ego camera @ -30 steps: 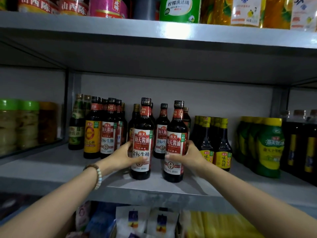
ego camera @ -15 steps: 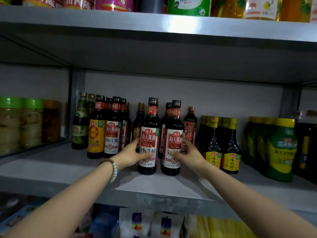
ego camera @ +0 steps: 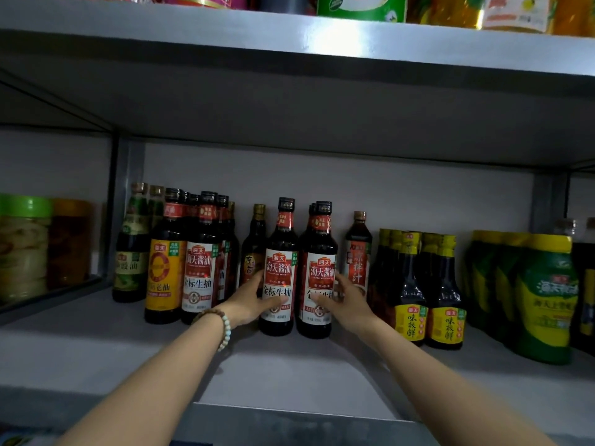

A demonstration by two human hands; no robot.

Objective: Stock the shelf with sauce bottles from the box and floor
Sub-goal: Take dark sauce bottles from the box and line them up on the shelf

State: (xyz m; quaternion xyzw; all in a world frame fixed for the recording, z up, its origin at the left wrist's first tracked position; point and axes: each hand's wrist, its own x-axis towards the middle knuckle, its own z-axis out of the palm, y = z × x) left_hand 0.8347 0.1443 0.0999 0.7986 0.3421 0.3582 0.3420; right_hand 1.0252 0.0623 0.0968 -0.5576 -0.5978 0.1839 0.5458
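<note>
my left grip (ego camera: 254, 304) wrapped round the left soy sauce bottle (ego camera: 278, 268), my right grip (ego camera: 347, 304) clasping the right soy sauce bottle (ego camera: 318, 268), both upright, side by side on the shelf (ego camera: 96, 349)

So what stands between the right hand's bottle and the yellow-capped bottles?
Head view: one slim red-labelled bottle, set further back, plus the right hand gripping its soy sauce bottle.

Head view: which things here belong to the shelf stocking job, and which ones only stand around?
Job: left red-label bottle, held by the left hand; right red-label bottle, held by the right hand; shelf.
Only standing by: green-lidded jars; yellow-label bottle; yellow-capped bottles; green squeeze bottles.
</note>
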